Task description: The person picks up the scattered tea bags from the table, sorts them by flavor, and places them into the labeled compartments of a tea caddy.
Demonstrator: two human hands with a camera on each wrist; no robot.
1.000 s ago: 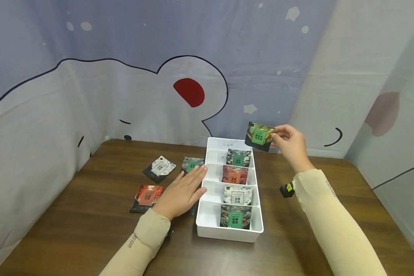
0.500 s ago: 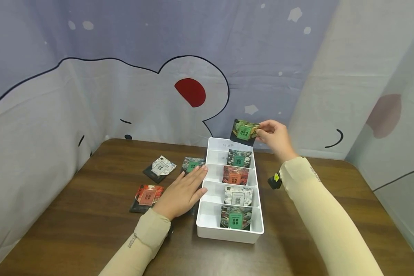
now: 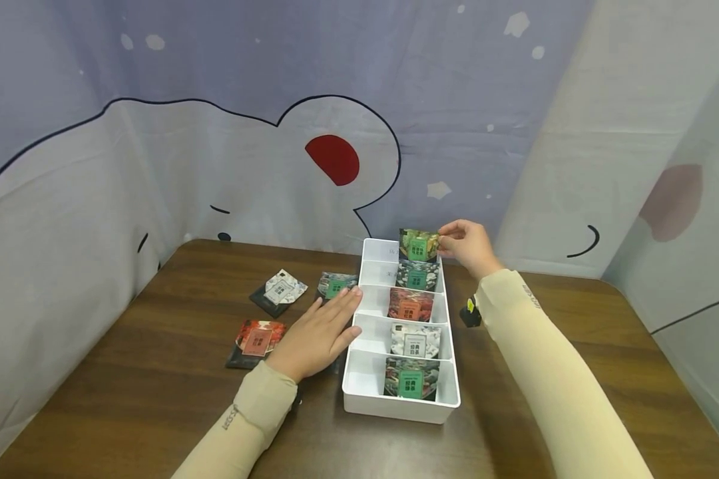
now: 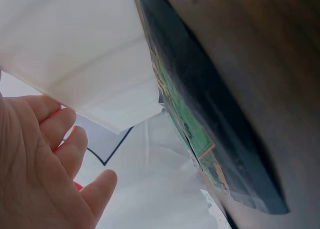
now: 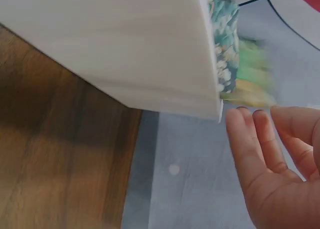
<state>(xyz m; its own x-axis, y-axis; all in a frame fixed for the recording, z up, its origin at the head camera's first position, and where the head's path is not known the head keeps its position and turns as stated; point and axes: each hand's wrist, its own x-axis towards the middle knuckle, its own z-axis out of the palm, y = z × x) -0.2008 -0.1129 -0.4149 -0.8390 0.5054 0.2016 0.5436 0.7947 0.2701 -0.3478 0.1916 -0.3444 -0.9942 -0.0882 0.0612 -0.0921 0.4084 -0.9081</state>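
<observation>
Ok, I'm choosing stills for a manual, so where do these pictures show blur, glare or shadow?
Head view: the red packet in the tray looks fairly crisp, with soft sheen on the near tabletop; right wrist view: the green-yellow packet is smeared, the right hand clearer, and a shadow darkens the tabletop; left wrist view: the tabletop is dim and unfocused.
</observation>
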